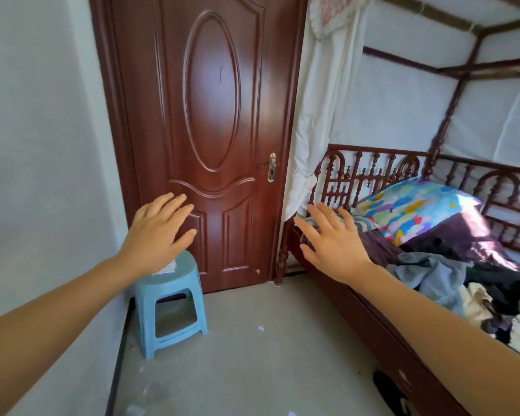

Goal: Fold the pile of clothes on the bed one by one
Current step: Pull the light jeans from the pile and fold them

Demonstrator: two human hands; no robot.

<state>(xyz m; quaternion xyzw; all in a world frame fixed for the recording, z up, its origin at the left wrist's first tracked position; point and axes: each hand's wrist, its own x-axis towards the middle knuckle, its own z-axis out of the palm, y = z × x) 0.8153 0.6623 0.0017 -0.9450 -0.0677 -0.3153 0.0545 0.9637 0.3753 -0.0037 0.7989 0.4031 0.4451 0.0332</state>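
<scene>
1. You are holding both bare arms out in front of you, palms facing down and away.
2. Your left hand (158,231) is hovering in the air with its fingers straight and slightly spread, holding nothing. It is showing above a light blue plastic stool (168,298) and in front of the lower panel of a glossy reddish-brown wooden door (210,115).
3. Your right hand (333,243) is also hovering with its fingers straight and fanned apart, holding nothing. It is showing over the near corner of a dark red carved wooden bed (373,322).
4. The pile of clothes (451,283) is lying crumpled on the bed to the right of your right forearm, near the side rail. A blue-grey garment is lying on the near side of it, with black and off-white pieces tangled behind and to the right. Neither hand is touching it.
5. A purple blanket (451,235) is covering the mattress beyond the pile, and a pillow with bright multicoloured patches (415,205) is resting at the head end against the spindled headboard.
6. A cream curtain (321,115) is hanging between the door and the bed.
7. The stool is standing on a grey floor (267,340) beside a pale wall, and something small and white (166,268) is lying on its seat; you cannot tell what it is.
</scene>
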